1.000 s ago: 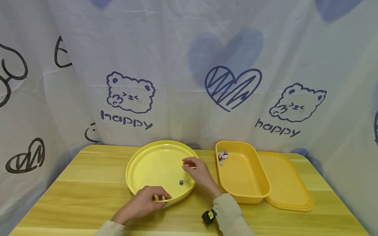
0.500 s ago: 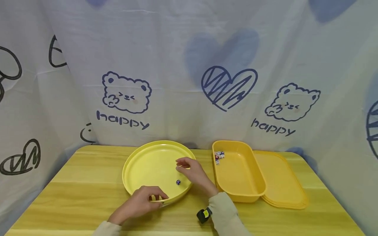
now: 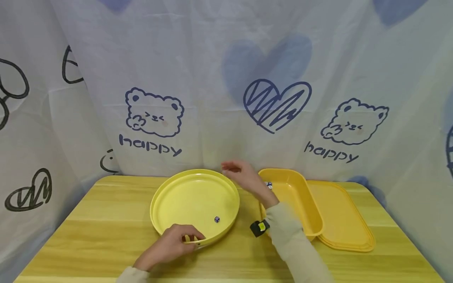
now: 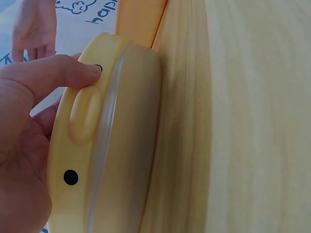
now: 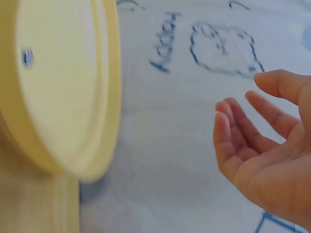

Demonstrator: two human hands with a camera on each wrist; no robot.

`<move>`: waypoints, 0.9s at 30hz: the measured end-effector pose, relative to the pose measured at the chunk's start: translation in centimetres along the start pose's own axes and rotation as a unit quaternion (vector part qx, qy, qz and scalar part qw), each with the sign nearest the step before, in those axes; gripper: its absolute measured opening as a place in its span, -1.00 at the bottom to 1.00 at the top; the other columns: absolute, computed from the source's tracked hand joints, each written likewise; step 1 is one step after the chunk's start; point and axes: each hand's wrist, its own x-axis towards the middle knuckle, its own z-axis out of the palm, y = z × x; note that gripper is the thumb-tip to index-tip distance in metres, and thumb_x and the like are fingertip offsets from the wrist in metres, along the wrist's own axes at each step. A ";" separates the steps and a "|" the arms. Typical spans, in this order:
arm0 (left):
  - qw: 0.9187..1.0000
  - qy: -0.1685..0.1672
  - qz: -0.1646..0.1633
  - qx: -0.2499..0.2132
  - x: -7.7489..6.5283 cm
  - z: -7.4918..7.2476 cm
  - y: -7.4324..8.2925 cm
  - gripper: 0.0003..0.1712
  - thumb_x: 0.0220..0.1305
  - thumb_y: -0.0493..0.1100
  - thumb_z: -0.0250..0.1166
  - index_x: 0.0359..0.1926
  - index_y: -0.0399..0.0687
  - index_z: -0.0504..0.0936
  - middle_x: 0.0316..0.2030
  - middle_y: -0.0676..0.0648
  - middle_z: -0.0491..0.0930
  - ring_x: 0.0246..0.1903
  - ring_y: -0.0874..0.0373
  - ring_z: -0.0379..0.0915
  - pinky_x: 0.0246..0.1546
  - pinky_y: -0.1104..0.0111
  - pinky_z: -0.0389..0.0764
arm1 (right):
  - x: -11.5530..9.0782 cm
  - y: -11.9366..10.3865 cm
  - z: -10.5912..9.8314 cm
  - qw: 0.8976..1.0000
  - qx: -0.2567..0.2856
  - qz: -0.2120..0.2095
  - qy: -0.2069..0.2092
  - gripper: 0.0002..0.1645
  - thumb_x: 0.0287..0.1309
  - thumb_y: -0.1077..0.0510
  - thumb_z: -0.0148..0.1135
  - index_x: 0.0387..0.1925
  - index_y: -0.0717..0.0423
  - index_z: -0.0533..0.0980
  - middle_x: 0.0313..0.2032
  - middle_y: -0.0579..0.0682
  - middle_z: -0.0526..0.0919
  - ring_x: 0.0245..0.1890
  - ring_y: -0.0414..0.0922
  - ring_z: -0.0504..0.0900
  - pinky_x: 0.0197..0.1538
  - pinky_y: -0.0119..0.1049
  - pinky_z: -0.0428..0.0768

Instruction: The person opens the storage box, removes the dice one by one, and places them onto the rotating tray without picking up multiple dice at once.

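Round tray (image 3: pixel 191 204) sits just ahead of left hand (image 3: pixel 172 241), which pinches its near rim, thumb outside, likely to steady it. Die (image 3: pixel 217 219) lies inside, between both hands. Right hand (image 3: pixel 246 177) hovers, fingers loosely bent, nothing held. Box (image 3: pixel 301 196) sits right of that hand, likely for easy reach.

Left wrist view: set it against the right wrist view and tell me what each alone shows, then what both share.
Only the left wrist view: the left hand gripping the tray, plus black dots and a raised oval on its outer side. Only the right wrist view: the die inside the tray. Both: the tray, the right hand, the wooden table and the printed cloth.
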 end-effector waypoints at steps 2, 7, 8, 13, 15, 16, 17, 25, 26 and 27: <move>1.000 -0.002 -0.004 -0.001 0.0 -0.1 0.0 -0.80 0.13 -0.29 0.37 -0.21 0.02 0.75 -0.42 0.22 0.56 -0.48 0.38 0.38 -0.48 0.44 0.43 | 0.3 0.2 -1.6 1.000 0.007 0.008 0.006 -0.57 0.33 0.17 0.16 0.19 0.23 0.47 0.08 0.11 0.57 0.05 0.01 0.54 0.10 -0.15 0.50; 1.000 -0.001 -0.001 -0.003 0.1 -0.2 0.0 -0.80 0.10 -0.29 0.39 -0.21 -0.01 0.75 -0.43 0.20 0.58 -0.47 0.38 0.37 -0.49 0.44 0.42 | 1.0 2.7 -4.7 0.999 0.030 0.013 0.025 -0.55 0.34 0.22 0.13 0.20 0.32 0.42 0.09 0.21 0.54 0.07 0.08 0.53 0.09 -0.14 0.52; 1.000 -0.001 0.000 -0.003 0.1 -0.2 0.0 -0.80 0.09 -0.29 0.39 -0.21 -0.01 0.75 -0.42 0.20 0.58 -0.47 0.38 0.37 -0.49 0.44 0.42 | 1.0 3.3 -5.1 0.999 0.032 0.019 0.029 -0.55 0.34 0.23 0.12 0.20 0.34 0.42 0.09 0.22 0.54 0.07 0.09 0.52 0.09 -0.14 0.51; 1.000 -0.003 0.000 -0.006 0.1 -0.3 -0.1 -0.80 0.10 -0.28 0.39 -0.21 -0.01 0.75 -0.42 0.21 0.57 -0.47 0.38 0.37 -0.50 0.44 0.42 | 1.0 6.1 -6.5 0.996 0.028 0.064 0.047 -0.58 0.32 0.27 0.11 0.16 0.39 0.43 0.08 0.26 0.54 0.07 0.12 0.52 0.11 -0.11 0.50; 1.000 0.000 0.001 -0.003 0.1 -0.3 -0.1 -0.80 0.10 -0.28 0.39 -0.21 -0.01 0.75 -0.42 0.21 0.57 -0.48 0.38 0.37 -0.50 0.44 0.42 | 0.9 7.3 -7.0 0.995 0.029 0.076 0.051 -0.57 0.31 0.27 0.12 0.15 0.42 0.43 0.07 0.28 0.54 0.05 0.13 0.51 0.12 -0.08 0.48; 1.000 0.001 0.001 -0.001 0.1 -0.3 -0.1 -0.80 0.09 -0.28 0.39 -0.21 -0.01 0.75 -0.42 0.21 0.57 -0.47 0.38 0.37 -0.50 0.44 0.42 | 0.8 7.9 -7.1 0.994 0.033 0.085 0.052 -0.56 0.30 0.26 0.14 0.15 0.41 0.43 0.06 0.27 0.54 0.04 0.13 0.51 0.13 -0.07 0.48; 1.000 0.002 0.001 0.000 0.1 -0.4 -0.1 -0.80 0.09 -0.29 0.39 -0.22 -0.01 0.75 -0.42 0.21 0.57 -0.47 0.38 0.37 -0.50 0.44 0.41 | 0.8 8.5 -7.3 0.993 0.037 0.093 0.055 -0.56 0.29 0.25 0.16 0.14 0.40 0.44 0.05 0.26 0.55 0.02 0.13 0.51 0.13 -0.07 0.47; 1.000 0.001 -0.003 -0.003 0.1 -0.2 -0.1 -0.81 0.10 -0.27 0.39 -0.21 -0.01 0.75 -0.42 0.21 0.58 -0.48 0.38 0.35 -0.50 0.44 0.41 | 0.3 12.2 -7.7 0.984 0.063 0.154 0.060 -0.58 0.27 0.22 0.21 0.09 0.40 0.48 0.01 0.21 0.58 0.03 0.10 0.51 0.18 -0.04 0.42; 1.000 0.001 -0.004 -0.005 0.1 -0.2 -0.1 -0.81 0.10 -0.26 0.39 -0.21 -0.01 0.75 -0.42 0.21 0.57 -0.48 0.38 0.35 -0.50 0.44 0.40 | 0.1 12.6 -7.8 0.983 0.062 0.159 0.063 -0.58 0.26 0.24 0.20 0.08 0.41 0.48 0.00 0.21 0.59 0.02 0.09 0.51 0.17 -0.03 0.42; 1.000 0.001 -0.004 -0.006 0.1 -0.1 0.0 -0.81 0.10 -0.26 0.39 -0.21 -0.01 0.76 -0.42 0.21 0.58 -0.48 0.38 0.35 -0.50 0.43 0.40 | -0.1 13.0 -7.9 0.982 0.064 0.163 0.066 -0.59 0.26 0.26 0.20 0.08 0.43 0.48 -0.01 0.22 0.59 -0.01 0.08 0.53 0.16 -0.04 0.43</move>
